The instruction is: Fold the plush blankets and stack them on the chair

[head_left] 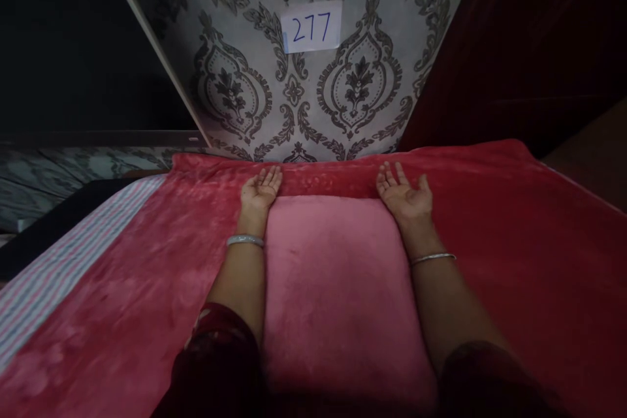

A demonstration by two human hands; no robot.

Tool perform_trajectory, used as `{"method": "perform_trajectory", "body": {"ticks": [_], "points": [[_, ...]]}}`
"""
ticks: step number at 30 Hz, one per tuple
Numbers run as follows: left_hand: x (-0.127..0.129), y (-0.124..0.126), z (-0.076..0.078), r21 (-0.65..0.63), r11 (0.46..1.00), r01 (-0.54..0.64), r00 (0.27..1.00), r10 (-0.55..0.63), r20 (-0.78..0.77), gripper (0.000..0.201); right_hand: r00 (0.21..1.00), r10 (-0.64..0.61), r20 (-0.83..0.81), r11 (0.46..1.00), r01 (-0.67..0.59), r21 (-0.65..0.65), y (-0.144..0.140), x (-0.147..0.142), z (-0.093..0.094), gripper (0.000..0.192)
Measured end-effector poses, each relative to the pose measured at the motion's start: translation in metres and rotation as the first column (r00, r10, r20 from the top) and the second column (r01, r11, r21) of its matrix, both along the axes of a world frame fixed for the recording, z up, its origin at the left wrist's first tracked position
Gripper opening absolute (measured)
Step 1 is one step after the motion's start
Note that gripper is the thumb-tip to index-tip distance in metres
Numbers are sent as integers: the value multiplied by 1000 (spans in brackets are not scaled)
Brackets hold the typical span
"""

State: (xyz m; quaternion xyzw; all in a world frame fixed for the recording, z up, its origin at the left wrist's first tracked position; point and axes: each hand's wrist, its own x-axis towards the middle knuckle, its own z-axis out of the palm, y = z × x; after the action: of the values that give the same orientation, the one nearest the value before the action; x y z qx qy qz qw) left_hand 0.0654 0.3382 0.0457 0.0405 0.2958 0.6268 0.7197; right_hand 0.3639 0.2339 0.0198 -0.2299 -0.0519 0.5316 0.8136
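My left hand (262, 188) lies palm up on a red plush blanket (514, 255), fingers apart, at the far left corner of a pink cushion (337, 287). My right hand (404, 192) also rests palm up with spread fingers at the cushion's far right corner. Both hands hold nothing. Each wrist carries a silver bangle. The pink cushion lies flat between my forearms on the blanket.
A patterned grey wall (294, 98) rises just beyond the blanket, with a white paper label (311, 27) reading 277. A striped sheet (53, 274) shows at the left under the blanket. A dark red curtain (514, 46) hangs at the right.
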Motion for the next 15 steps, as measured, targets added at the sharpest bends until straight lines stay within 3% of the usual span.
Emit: {"method": "perform_trajectory", "body": {"ticks": [7,15], "points": [[3,2,-3,-14,998,62,994,-63,-84,20,1000,-30,5,999,30,-18,2,7,-3,53],[-1,8,-2,-19,999,41,994,-43,-101,20,998,1,67,1000,1,-31,7,4,-6,51]]}}
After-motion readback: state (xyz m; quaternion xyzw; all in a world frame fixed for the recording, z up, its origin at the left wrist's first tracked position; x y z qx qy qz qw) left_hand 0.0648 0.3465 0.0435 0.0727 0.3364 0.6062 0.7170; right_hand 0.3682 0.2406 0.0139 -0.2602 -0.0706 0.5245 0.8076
